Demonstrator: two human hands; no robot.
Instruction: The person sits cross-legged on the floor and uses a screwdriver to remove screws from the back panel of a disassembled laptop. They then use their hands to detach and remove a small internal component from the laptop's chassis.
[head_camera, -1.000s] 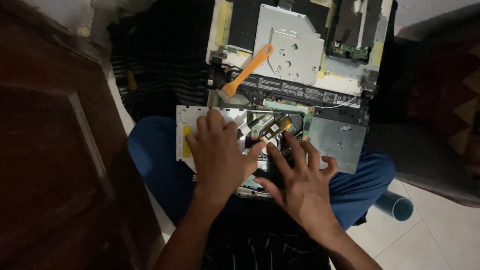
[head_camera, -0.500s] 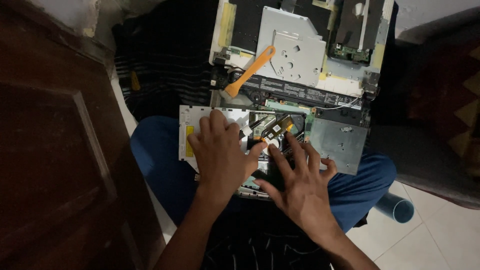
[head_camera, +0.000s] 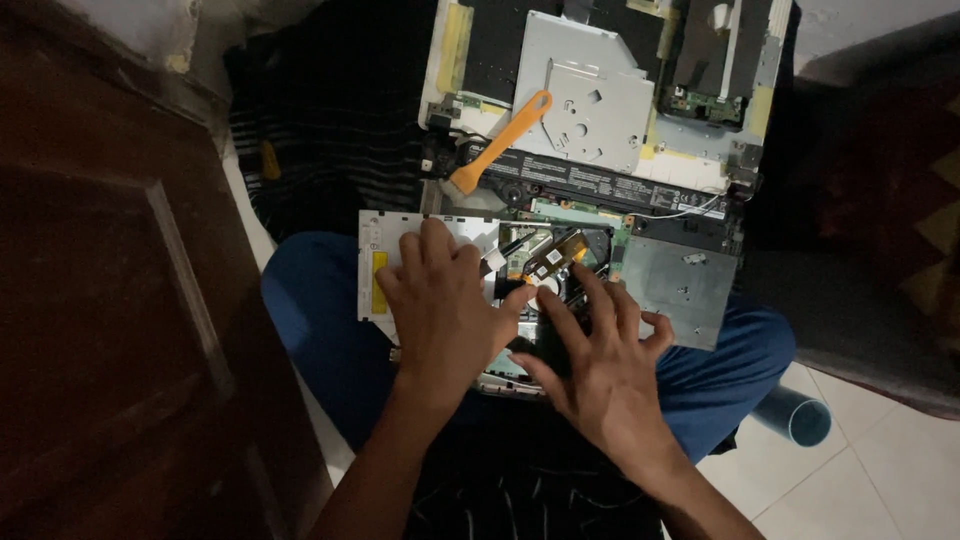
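Opened laptop chassis (head_camera: 590, 190) on my lap, holding silver optical drive (head_camera: 585, 100) at 12 o'clock, orange pry tool (head_camera: 500, 140) across it. My left hand (head_camera: 440, 310), my right hand (head_camera: 600, 370): fingers spread flat on exposed board (head_camera: 545, 260), gripping nothing.

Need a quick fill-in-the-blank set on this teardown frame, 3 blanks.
1. The pry tool lying on the open laptop is ____ in colour.
2. The left hand rests flat on a ____ metal plate.
3. The tube on the floor is ____.

Missing words: orange; silver; blue
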